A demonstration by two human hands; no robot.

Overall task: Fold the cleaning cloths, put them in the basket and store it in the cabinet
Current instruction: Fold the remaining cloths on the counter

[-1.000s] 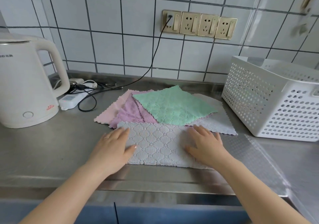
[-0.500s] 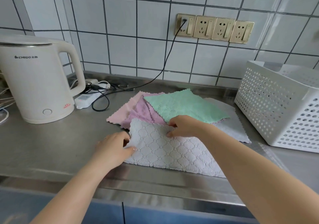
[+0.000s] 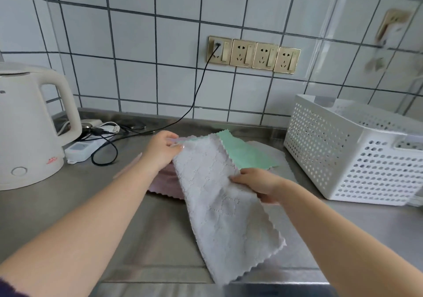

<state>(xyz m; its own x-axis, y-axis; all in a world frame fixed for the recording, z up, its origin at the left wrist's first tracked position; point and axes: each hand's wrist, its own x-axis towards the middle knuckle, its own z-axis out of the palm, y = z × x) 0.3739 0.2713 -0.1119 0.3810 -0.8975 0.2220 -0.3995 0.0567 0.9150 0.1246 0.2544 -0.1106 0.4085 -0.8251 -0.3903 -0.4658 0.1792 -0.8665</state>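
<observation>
Since half a second ago the grey cloth (image 3: 219, 196) has come off the steel counter (image 3: 68, 205), now hanging folded lengthwise. Left hand (image 3: 163, 151) pinches its top edge at 11 o'clock; right hand (image 3: 258, 183) grips the side at 3. Step: first fold. Next, I judge: halve it again, then into the white basket (image 3: 343, 159) at 2 o'clock. Green cloth (image 3: 242, 151) waits behind.

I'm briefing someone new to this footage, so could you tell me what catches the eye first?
Both hands, left hand and right hand, hold a grey cloth lifted over the steel counter. Behind it lie a green cloth, a white perforated basket at right, and a white kettle at left.
</observation>
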